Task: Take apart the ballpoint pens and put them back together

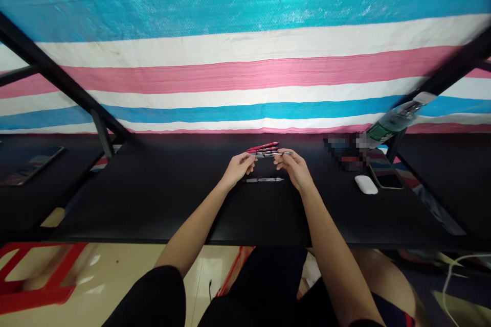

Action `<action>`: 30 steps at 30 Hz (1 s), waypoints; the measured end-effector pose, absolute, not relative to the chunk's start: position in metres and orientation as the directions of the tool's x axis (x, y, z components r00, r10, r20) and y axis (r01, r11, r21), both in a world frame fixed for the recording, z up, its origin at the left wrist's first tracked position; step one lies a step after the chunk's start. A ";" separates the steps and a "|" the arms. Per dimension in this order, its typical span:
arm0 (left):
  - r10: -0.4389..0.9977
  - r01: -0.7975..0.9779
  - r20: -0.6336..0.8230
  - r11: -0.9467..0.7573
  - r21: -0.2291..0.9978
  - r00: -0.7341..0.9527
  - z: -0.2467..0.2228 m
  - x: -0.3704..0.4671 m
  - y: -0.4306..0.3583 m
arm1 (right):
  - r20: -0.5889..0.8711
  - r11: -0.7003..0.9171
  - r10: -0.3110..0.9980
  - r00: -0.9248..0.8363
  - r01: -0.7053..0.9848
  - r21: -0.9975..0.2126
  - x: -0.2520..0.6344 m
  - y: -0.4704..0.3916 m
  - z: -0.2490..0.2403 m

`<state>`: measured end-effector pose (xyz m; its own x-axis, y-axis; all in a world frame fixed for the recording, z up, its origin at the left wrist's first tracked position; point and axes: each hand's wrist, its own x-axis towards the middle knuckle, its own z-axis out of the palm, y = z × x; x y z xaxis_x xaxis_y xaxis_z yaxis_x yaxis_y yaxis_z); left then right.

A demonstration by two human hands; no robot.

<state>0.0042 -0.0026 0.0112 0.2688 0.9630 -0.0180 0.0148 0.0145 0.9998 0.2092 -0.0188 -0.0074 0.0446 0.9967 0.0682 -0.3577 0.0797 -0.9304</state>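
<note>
A few pens lie close together near the middle of the black table. The rearmost is a red pen [268, 146], with darker and grey ones just in front of it. My left hand [241, 167] has its thumb and fingers closed at the left end of a grey pen [265, 155]. On the other side, my right hand [294, 167] pinches the pen's right end, and a tip shows past the fingers. Fingers partly cover both ends. Nearer to me, another grey pen [264, 180] lies flat and crosswise between my wrists, touched by neither hand.
To the right are a white earbud case [366, 184], a phone [386, 173], a tilted plastic bottle [395, 125] and a blurred patch. Black metal posts [65, 74] flank the black table [153, 194]. Striped sheeting [245, 76] hangs behind. A red stool [49, 286] stands at lower left.
</note>
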 end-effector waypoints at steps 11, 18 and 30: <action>0.965 0.047 -0.034 0.023 0.999 0.259 0.006 0.003 0.000 | 0.067 0.087 0.995 0.072 -0.329 -0.940 0.208 -0.018 -0.009; 0.963 0.077 -0.005 -0.017 0.997 0.271 0.006 0.002 -0.001 | 0.037 0.065 0.995 0.094 -0.311 -0.948 0.209 -0.016 -0.011; 0.936 0.148 -0.018 -0.036 0.988 0.350 0.008 0.004 -0.004 | 0.004 0.027 0.998 0.055 -0.437 -0.899 0.213 -0.014 -0.015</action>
